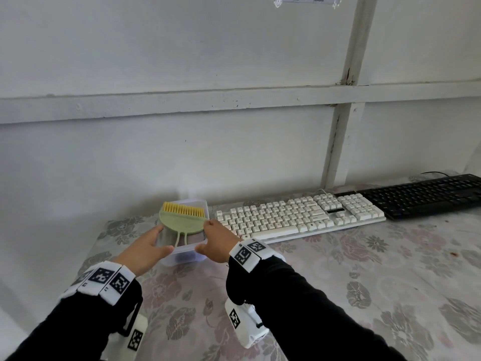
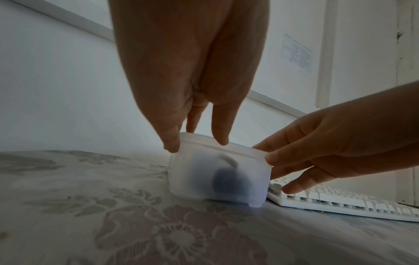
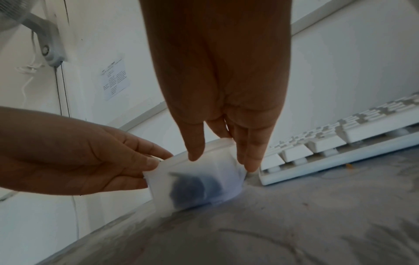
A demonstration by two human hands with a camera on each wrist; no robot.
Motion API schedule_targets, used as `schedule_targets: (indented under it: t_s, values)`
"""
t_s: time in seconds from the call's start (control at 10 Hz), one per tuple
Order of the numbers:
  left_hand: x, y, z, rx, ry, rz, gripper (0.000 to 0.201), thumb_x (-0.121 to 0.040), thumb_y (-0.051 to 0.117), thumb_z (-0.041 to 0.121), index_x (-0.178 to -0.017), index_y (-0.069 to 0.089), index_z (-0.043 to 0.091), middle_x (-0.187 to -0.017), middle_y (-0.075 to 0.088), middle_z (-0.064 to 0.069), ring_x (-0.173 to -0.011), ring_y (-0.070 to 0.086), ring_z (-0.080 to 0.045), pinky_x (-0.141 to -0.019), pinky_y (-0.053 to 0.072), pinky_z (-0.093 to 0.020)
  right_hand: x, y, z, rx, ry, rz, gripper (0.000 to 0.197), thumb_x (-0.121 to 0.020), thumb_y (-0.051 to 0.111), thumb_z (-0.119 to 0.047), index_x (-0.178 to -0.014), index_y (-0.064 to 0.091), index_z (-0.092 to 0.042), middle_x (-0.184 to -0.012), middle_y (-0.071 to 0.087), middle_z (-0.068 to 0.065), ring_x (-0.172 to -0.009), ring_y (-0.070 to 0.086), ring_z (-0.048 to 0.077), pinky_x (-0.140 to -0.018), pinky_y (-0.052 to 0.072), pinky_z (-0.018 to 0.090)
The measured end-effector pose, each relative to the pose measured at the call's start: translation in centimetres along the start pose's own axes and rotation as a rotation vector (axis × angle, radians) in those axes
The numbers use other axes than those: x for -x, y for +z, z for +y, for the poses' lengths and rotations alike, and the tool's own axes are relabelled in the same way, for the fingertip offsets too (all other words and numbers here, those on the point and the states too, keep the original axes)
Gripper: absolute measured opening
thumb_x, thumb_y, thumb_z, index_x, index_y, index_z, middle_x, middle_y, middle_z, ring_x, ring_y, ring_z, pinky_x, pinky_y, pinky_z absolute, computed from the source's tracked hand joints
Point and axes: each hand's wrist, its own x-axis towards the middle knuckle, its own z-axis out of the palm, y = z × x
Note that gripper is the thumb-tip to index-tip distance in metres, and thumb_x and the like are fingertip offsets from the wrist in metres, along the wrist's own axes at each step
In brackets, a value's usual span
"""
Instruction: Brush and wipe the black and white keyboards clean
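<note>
The left hand point(image 1: 145, 250) holds the near left corner of a translucent plastic tub point(image 1: 182, 256) at the left end of the table point(image 1: 364, 269), thumb along the front rim and fingers down the left wall; the fingers are nearly straight, clasping it lightly rather than curling tight. The tub looks thin-walled, smooth and light, so it should slide or lift easily but could flex or slip under a one-sided pull; holding both rims at once seems the safer way. Lying across its open top is the brush point(image 1: 183, 218): a pale green half-round head with a row of short yellow bristles pointing toward the wall and a thin looped handle pointing back toward the person. It looks rigid, very light and loosely balanced, and the broad head is probably a firmer place to grip than the wiry loop. Under it, through the cloudy wall, sits a dark soft bundle point(image 2: 229, 181), probably the wiping cloth, though the wrist views are too dim to be sure. The right hand point(image 1: 217, 243) holds the tub's right rim, thumb on the near edge and fingers extended over the side, one fingertip close to the brush head; it holds only the tub. Just right of the tub, almost touching it, lies the white keyboard point(image 1: 299, 217), flat and stiff, with raised keycaps that would trap dust. Beyond it, end to end, lies the black keyboard point(image 1: 424, 195), low-profile, its cable trailing behind.
</note>
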Motion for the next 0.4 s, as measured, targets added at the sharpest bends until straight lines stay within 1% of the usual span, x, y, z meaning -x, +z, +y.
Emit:
schedule_targets:
  t_s: [0.1, 0.2, 0.3, 0.4]
  values:
    - [0.3, 0.1, -0.1, -0.041, 0.0, 0.032, 0.066, -0.091, 0.058, 0.016, -0.147, 0.024, 0.012, -0.153, 0.027, -0.008, -0.139, 0.03, -0.024, -0.113, 0.026, -0.038, 0.7, -0.2, 0.2, 0.002, -0.03, -0.017, 0.058, -0.092, 0.056, -0.028, -0.138, 0.034, 0.001, -0.141, 0.035, 0.015, -0.125, 0.042, 0.028, -0.102, 0.036, 0.033]
    - [0.9, 0.4, 0.0, -0.093, 0.012, 0.069, 0.062, -0.093, 0.054, 0.014, -0.147, 0.023, 0.009, -0.153, 0.027, -0.009, -0.139, 0.029, -0.024, -0.112, 0.025, -0.036, 2.4, -1.0, 1.0, -0.03, -0.063, -0.026, 0.055, -0.091, 0.057, -0.031, -0.135, 0.04, -0.003, -0.139, 0.04, 0.013, -0.124, 0.042, 0.026, -0.099, 0.035, 0.032]
    - [2.0, 0.6, 0.0, -0.147, 0.053, 0.087, 0.06, -0.094, 0.052, 0.015, -0.146, 0.022, 0.01, -0.153, 0.026, -0.009, -0.138, 0.03, -0.025, -0.11, 0.026, -0.036, 4.8, -2.5, 3.3, -0.064, -0.062, -0.014, 0.057, -0.091, 0.058, -0.033, -0.137, 0.04, -0.005, -0.14, 0.041, 0.013, -0.125, 0.044, 0.025, -0.1, 0.036, 0.032]
    - [3.1, 1.1, -0.7, -0.143, 0.068, 0.103, 0.061, -0.092, 0.055, 0.018, -0.146, 0.026, 0.014, -0.153, 0.026, -0.006, -0.136, 0.033, -0.025, -0.109, 0.029, -0.036, 8.2, -4.6, 6.7, -0.195, 0.003, 0.029, 0.065, -0.091, 0.058, -0.038, -0.144, 0.033, -0.011, -0.147, 0.035, 0.007, -0.13, 0.043, 0.02, -0.107, 0.036, 0.034]
